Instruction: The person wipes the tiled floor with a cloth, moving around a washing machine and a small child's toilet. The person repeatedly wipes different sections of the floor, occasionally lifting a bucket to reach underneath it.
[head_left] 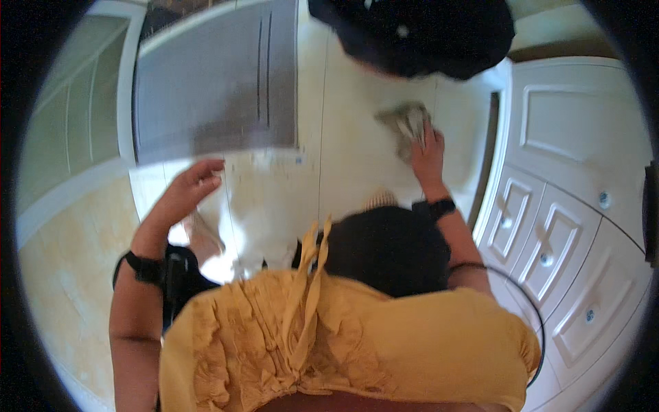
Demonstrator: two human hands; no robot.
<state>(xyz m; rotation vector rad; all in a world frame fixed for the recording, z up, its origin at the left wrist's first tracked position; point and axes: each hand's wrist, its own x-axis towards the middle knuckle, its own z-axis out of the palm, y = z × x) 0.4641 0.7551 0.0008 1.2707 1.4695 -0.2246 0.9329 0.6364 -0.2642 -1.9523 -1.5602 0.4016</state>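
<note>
My right hand point(428, 154) is stretched out over the pale tiled floor, fingers closed on a crumpled grey-beige cloth point(403, 122). The cloth spreads to the left of the fingers. Whether it touches the tiles is hard to tell. My left hand point(189, 193) hangs on the other side, just below the near edge of a grey mat point(213, 86). Its fingers are loosely bent, the thumb stands apart from them, and nothing is in it. Each wrist wears a black band. My black-clad knee point(388, 250) shows between the arms.
White cabinets point(573, 117) with panelled drawers and glass-like knobs line the right side. A large black shape point(425, 34) fills the top; what it is I cannot make out. A white-framed door or panel point(75, 110) stands at the left. A black cable point(532, 295) loops near my right arm.
</note>
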